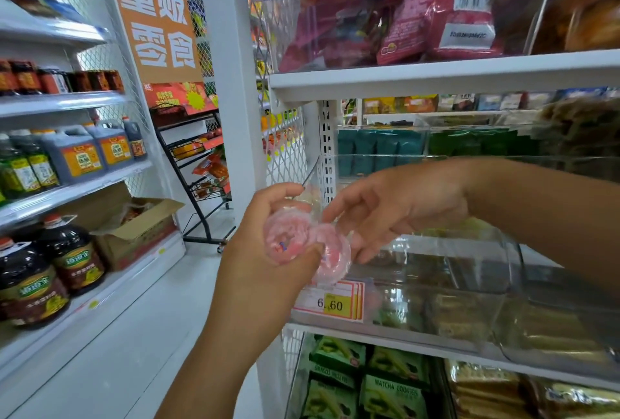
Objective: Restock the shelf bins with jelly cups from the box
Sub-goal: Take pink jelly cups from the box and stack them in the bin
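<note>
My left hand (pixel 258 244) grips a pink jelly cup (pixel 288 237) in front of the shelf, thumb over its lower edge. A second pink jelly cup (pixel 332 259) sits right beside it, between the two hands. My right hand (pixel 399 204) reaches in from the right with loosely bent fingers, its fingertips touching that second cup. Behind the hands is a clear plastic shelf bin (pixel 419 287) with a 6.60 price tag (pixel 330 301). The open cardboard box (pixel 137 230) sits on the low shelf across the aisle at left.
White shelving (pixel 436 78) runs above, carrying pink snack bags. Green cookie packs (pixel 369 385) fill the shelf below the bin. Oil and sauce bottles (pixel 50 271) line the left shelves. A black wire rack (pixel 198 180) stands at the aisle's far end. White floor lies between.
</note>
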Demonstrator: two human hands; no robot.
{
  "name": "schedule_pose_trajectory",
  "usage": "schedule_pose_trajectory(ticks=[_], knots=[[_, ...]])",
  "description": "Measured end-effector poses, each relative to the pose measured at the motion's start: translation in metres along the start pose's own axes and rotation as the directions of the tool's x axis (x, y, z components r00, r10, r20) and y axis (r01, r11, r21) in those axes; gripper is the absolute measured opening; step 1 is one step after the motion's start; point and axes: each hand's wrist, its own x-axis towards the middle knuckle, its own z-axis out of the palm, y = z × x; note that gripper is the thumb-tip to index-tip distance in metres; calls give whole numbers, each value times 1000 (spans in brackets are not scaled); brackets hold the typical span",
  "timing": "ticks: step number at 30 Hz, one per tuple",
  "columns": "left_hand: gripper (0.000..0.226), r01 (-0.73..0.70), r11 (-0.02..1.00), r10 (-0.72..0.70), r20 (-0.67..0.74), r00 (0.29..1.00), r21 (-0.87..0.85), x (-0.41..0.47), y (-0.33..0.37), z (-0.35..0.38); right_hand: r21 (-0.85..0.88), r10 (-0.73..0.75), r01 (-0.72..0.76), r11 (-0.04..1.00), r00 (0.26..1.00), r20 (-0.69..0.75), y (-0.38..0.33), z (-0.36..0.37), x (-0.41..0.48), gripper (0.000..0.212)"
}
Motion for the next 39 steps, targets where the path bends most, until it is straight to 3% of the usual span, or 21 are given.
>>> schedule_pose_trajectory(ticks=[6, 8, 10, 14, 16, 18, 23, 25, 27, 28, 30, 32, 36, 39], knots=[[43, -2, 1000, 2, 18, 1000, -19, 4, -10, 25, 0, -67, 70, 998, 963, -260, 16, 4, 0, 26], [35, -16, 999, 14, 55, 998, 28, 3, -14, 26, -176, -63, 6, 984, 944, -325, 19, -7, -2, 21], [33, -26, 999, 23, 60, 998, 43, 3, -20, 24, -466, -9, -175, 867, 930, -366, 25, -24, -1, 15], [31, -18, 999, 13, 97, 995, 43, 3, -26, 20, -633, 367, -445, 634, 893, -260, 53, -31, 11, 22], [32, 1, 1000, -3, 139, 990, 16, 5, -26, 20, -617, 464, -470, 632, 866, -185, 63, -27, 18, 25], [38, 17, 1000, -14, 181, 983, -13, 7, -27, 20, -560, 484, -456, 692, 868, -109, 66, -24, 22, 25], [60, -33, 999, 31, 234, 972, 3, 11, -26, 21, -510, 433, -426, 747, 894, -113, 65, -10, 25, 37], [66, -23, 999, 28, 235, 972, -23, 12, -26, 22, -581, 403, -394, 712, 907, -121, 60, -6, 21, 44], [69, -9, 997, 26, 241, 970, -70, 12, -26, 23, -691, 252, -312, 653, 949, -190, 48, -6, 11, 42], [70, -1, 996, 25, 255, 967, -93, 13, -26, 24, -669, 146, -257, 697, 965, -219, 40, -7, 5, 41], [74, 18, 990, 24, 297, 954, -137, 14, -25, 26, -428, -19, -94, 899, 967, -253, 25, -6, -5, 37], [76, 28, 984, 30, 322, 946, -175, 16, -22, 29, -279, -129, 56, 959, 959, -251, 13, -3, -13, 31], [85, 48, 990, -2, 327, 945, -133, 19, -19, 38, -395, -239, 107, 913, 923, -301, 9, 4, -16, 12], [85, -12, 1000, 5, 363, 932, 18, 14, -20, 38, -549, -218, -16, 836, 908, -359, 9, -15, -21, 8]])
